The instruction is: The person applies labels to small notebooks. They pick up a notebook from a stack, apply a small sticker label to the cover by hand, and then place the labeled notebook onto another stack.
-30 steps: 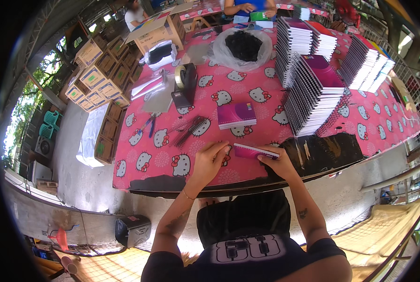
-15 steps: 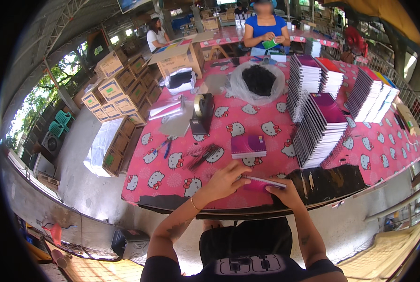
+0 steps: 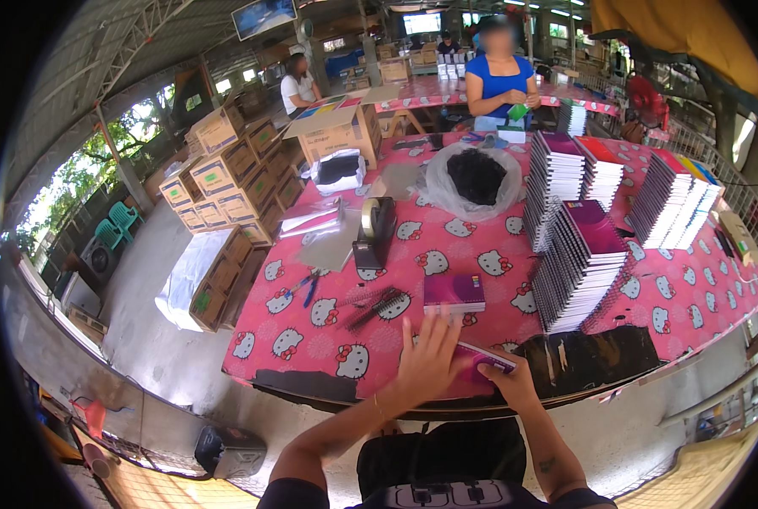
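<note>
A purple notebook (image 3: 474, 373) is tilted up near the table's front edge, its spine edge toward the far side. My right hand (image 3: 512, 383) grips its right end, thumb on the cover. My left hand (image 3: 430, 356) is spread with fingers stretched out, at the notebook's left side; whether it touches the notebook I cannot tell. Just beyond the left fingertips lies a small stack of purple notebooks (image 3: 454, 293). Dark spiral binding coils (image 3: 374, 310) rest to the left of that stack, and blue-handled pliers (image 3: 311, 290) lie farther left.
Tall stacks of spiral notebooks (image 3: 578, 267) stand on the right. A tape dispenser (image 3: 373, 237) and a plastic bag of black material (image 3: 472, 176) sit farther back. Cartons (image 3: 226, 182) are piled left of the table. A person in blue (image 3: 499, 89) works across it.
My left hand has opened from a curled pose over the notebook and spread flat, fingers pointing away. My right hand still holds the notebook. The whole view has shifted with the head.
</note>
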